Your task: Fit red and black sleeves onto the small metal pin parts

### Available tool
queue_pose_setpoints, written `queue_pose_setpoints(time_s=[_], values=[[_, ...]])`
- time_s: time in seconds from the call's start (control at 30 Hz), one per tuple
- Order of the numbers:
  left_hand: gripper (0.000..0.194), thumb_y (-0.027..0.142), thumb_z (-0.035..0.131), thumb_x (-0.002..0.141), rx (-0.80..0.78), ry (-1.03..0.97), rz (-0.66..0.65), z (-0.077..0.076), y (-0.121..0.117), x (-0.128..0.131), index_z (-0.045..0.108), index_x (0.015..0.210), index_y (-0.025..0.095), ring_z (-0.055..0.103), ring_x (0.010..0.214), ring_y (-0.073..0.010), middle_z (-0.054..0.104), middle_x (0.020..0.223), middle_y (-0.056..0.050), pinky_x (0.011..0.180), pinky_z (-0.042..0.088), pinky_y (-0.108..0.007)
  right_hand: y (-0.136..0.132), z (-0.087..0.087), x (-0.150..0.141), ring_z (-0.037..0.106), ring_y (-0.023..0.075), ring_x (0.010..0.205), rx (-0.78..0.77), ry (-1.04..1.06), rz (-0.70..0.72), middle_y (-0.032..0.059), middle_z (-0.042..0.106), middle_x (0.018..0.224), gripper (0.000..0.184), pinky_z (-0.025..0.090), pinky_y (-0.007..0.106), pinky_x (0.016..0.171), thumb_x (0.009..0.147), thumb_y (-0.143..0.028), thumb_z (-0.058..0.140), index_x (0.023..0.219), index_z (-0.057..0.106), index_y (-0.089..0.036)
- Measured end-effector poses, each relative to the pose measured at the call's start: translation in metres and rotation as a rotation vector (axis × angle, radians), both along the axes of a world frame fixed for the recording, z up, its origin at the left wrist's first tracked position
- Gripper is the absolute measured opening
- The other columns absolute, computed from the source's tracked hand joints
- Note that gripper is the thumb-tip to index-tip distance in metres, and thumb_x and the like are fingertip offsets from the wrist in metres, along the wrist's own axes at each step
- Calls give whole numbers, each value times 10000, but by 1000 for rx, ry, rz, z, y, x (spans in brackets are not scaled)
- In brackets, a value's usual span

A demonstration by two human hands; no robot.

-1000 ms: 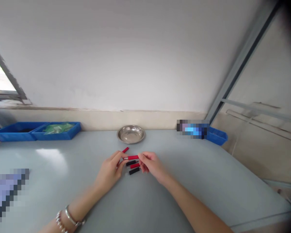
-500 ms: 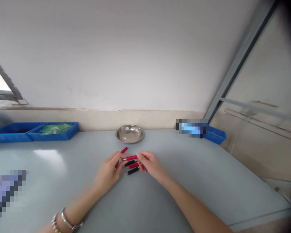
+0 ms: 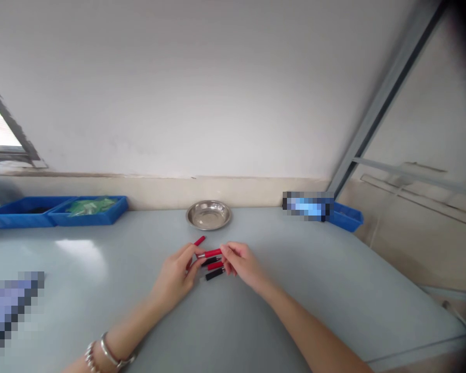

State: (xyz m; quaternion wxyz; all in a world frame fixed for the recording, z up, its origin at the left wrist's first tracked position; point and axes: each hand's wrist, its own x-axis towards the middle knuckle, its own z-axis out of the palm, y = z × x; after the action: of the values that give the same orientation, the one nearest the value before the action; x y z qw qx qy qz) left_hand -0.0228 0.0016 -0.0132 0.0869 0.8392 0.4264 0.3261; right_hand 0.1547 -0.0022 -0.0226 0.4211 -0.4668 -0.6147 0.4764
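Observation:
Between my two hands a short red pen (image 3: 213, 253) with a silvery band is held roughly level, just above the table. My left hand (image 3: 177, 270) pinches its left end between thumb and fingers. At the other end, the thumb and forefinger of my right hand (image 3: 241, 263) are closed on it. Below it on the table lie a black pen (image 3: 215, 274), another red pen (image 3: 215, 266) and a second black pen (image 3: 209, 261), all partly covered by my fingers. One more red pen (image 3: 200, 240) lies slanted behind my left fingers.
A round steel dish (image 3: 208, 215) stands by the wall on the grey table (image 3: 233, 321). Two blue trays (image 3: 112, 214) are at the back left, one with green plastic in it. A blurred-out screen (image 3: 306, 206) and a blue bin (image 3: 345, 216) are at the back right.
The view has shifted very slightly. Both hands keep their grip on the red pen, with no clear movement of the pens on the table.

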Motion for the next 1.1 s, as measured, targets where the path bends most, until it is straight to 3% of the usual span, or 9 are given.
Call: queue_pose_setpoints(time_s=[0.73, 1.1], values=[[176, 296, 376, 844, 31, 21, 61, -4, 2, 0, 518, 863, 194, 532, 574, -110, 567, 697, 8, 553, 413, -210, -1, 0, 0, 402, 79, 427, 31, -68, -17, -41, 435, 443, 398, 319, 201, 458, 842, -481, 336, 605, 434, -176], [186, 303, 378, 833, 15, 33, 85, -1, 0, 1, 529, 854, 196, 499, 504, -93, 584, 696, 13, 526, 407, -209, -3, 3, 0, 424, 86, 448, 26, -89, -31, -41, 433, 455, 398, 334, 206, 483, 842, -486, 334, 607, 430, -179]])
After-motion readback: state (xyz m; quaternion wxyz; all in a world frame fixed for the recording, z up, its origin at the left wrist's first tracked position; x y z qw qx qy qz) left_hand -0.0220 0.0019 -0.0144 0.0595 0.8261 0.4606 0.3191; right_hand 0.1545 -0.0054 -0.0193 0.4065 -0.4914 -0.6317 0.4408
